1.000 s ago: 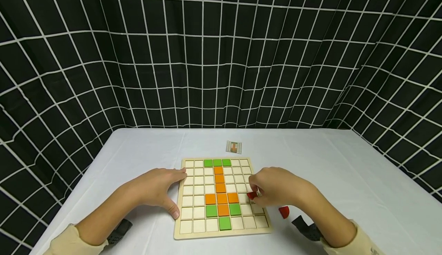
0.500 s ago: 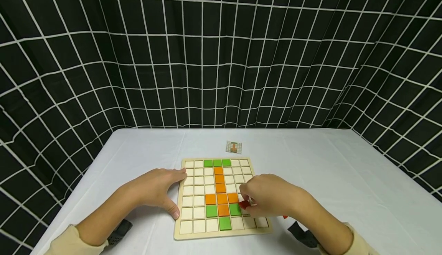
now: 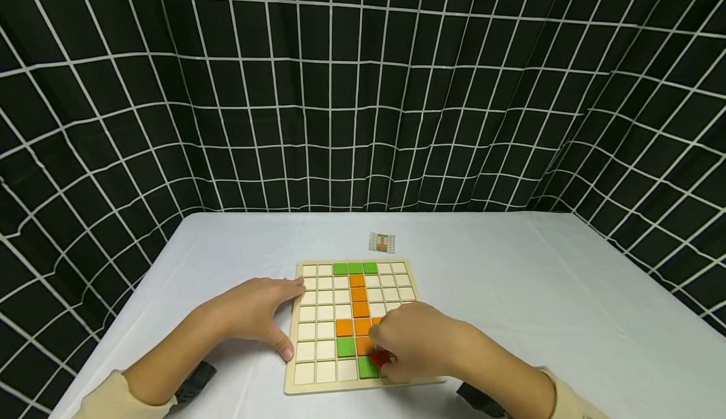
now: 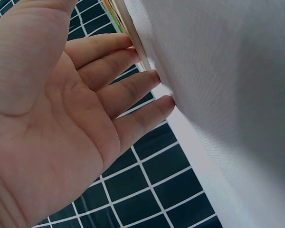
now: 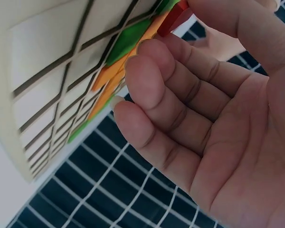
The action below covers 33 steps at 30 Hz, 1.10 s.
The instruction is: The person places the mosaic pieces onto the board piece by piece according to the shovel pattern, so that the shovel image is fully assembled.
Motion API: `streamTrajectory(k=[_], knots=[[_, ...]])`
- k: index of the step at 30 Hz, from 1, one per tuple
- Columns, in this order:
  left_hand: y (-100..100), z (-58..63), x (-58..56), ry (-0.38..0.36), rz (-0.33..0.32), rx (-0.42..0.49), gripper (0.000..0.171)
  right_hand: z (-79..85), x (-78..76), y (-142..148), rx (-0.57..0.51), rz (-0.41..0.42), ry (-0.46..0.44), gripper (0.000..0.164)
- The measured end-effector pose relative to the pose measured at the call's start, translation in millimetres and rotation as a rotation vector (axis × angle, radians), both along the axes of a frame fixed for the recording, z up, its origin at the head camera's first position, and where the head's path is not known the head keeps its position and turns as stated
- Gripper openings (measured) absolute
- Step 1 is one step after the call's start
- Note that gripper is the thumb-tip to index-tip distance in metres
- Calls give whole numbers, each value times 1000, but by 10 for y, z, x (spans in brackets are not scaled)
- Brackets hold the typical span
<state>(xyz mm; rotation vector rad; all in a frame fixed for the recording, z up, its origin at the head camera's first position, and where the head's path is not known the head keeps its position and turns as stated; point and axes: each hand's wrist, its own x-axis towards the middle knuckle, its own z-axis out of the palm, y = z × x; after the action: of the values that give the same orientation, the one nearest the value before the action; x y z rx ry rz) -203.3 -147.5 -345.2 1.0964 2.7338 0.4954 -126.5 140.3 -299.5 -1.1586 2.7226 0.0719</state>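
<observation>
A wooden grid board (image 3: 323, 389) lies on the white table, with orange tiles (image 3: 361, 309) in a column and green tiles (image 3: 345, 347) among its pale squares. My left hand (image 3: 255, 309) rests along the board's left edge, thumb and fingers spread. In the left wrist view its straight fingertips (image 4: 167, 102) reach the board's side. My right hand (image 3: 422, 343) pinches a small red piece (image 5: 173, 19) between thumb and index finger, close over the lower part of the board beside the bottom green tile. That hand covers the board's lower right squares and tiles.
Behind the board lies a small card (image 3: 382, 242) printed with a coloured grid pattern. A black curtain (image 3: 340, 91) with white grid lines stands around the table (image 3: 499, 268). Dark devices are strapped under both wrists.
My right hand has moved left and toward me over the board, carrying the red piece. A second red piece on the table at right is now hidden behind my right arm. The left hand stays put.
</observation>
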Motion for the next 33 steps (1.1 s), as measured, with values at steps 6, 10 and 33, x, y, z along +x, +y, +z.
streamTrajectory(k=[6, 10, 33], knots=[[1, 3, -6, 3, -7, -2, 118, -16, 35, -164, 43, 59, 74, 26], [-1, 3, -11, 9, -9, -2, 118, -33, 52, -277, 93, 92, 118, 29], [-8, 5, 1, 20, -18, 0, 116, -126, 104, -471, 160, 115, 237, 28]])
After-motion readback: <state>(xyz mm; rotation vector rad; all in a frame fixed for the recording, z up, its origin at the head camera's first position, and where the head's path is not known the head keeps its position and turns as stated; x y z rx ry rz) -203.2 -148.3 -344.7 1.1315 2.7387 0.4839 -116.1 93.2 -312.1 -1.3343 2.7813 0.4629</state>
